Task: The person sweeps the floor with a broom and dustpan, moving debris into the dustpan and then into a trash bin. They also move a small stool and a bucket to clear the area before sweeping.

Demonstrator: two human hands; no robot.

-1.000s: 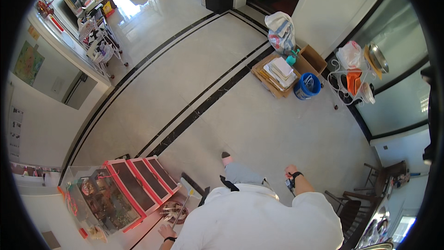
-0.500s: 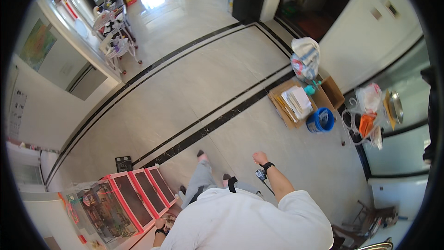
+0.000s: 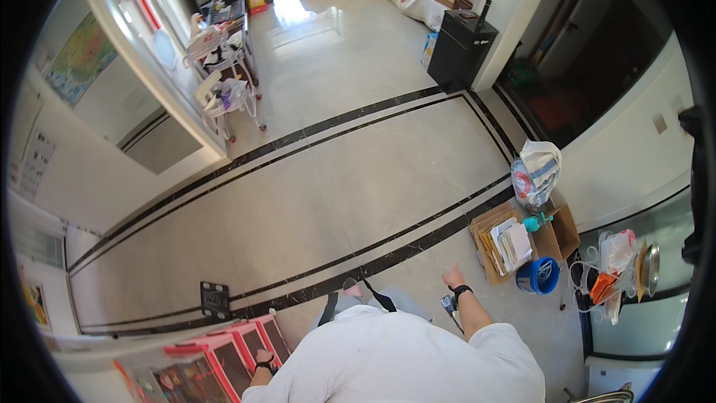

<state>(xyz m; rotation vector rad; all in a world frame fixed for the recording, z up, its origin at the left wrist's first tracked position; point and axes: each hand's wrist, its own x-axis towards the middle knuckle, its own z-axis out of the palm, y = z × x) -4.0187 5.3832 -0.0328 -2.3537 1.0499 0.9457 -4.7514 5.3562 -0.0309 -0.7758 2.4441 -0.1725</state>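
My right hand (image 3: 453, 277), with a black band at the wrist, hangs forward over the tiled floor, its fingers curled in and nothing visible in them. Just beside that wrist is a small grey device (image 3: 448, 302) with a dark cable. On the other side, my left hand (image 3: 264, 359) is low, close to the red-framed cabinet (image 3: 237, 343) with dark panels. A black band circles that wrist too. Its fingers are too small and partly hidden to make out. I cannot tell whether it touches the cabinet.
A blue bucket (image 3: 538, 276), a stack of papers (image 3: 511, 246), an open cardboard box (image 3: 558, 233) and a white bag (image 3: 537, 172) stand at the right. A black scale-like plate (image 3: 215, 299) lies at the left. Farther off are a black bin-like box (image 3: 462, 48) and a white trolley (image 3: 224, 93).
My view has tilted up and I have moved forward, toward the dark floor stripe. The cabinet has slid lower in view, and more of the far room shows. Both arms still hang at my sides.
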